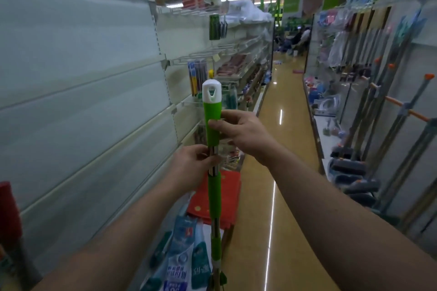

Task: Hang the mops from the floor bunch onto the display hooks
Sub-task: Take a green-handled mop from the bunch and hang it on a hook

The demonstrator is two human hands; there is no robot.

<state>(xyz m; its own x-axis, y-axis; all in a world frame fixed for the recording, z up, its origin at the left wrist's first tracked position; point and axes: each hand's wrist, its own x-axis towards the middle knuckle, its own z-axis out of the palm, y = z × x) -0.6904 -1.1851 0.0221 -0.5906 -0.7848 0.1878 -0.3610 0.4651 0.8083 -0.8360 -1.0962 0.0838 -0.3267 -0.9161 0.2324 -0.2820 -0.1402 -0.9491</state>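
The mop (214, 186) stands upright in the aisle, white cap (211, 91) topmost. The right hand (238, 133) pinches its green grip; the left hand (191, 168) closes on the steel shaft just below, beside bare shelving (82, 92).

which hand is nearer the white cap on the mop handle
Right. The right hand grips the green sleeve just below the white cap; the left hand holds the handle farther down.
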